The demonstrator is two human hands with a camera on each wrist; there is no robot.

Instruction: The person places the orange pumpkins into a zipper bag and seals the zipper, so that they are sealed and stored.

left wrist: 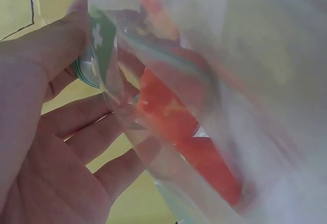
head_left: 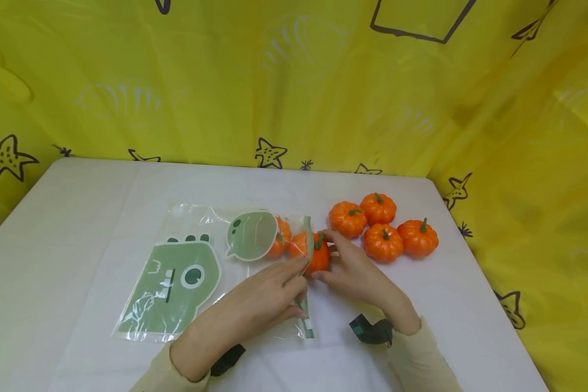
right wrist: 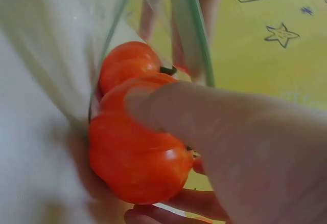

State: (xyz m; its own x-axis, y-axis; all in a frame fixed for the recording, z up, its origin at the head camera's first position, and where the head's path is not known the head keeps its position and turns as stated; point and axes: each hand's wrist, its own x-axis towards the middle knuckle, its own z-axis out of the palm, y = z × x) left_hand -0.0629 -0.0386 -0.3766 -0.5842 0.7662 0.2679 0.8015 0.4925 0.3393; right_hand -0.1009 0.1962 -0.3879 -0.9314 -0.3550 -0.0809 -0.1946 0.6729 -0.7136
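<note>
You're mid-load: your left hand (head_left: 269, 291) pinches the zip edge of the clear bag (head_left: 186, 272) and holds the mouth open, while your right hand (head_left: 355, 269) curls its fingers round a small orange pumpkin (head_left: 319, 256) that sits right at the mouth, between both hands, approx. half in. Next move, I'd judge: keep the mouth lifted w/ the left and push the pumpkin fully past the zip strip, then let go w/o dragging it back out. Count: at least 2 pumpkins already in the bag (head_left: 280, 239), just beyond your left fingers; 1 in hand; 4 loose pumpkins (head_left: 383, 243) clustered on the desk (head_left: 78, 218), just beyond your right hand. 1 bag, w/ green dino print.
</note>
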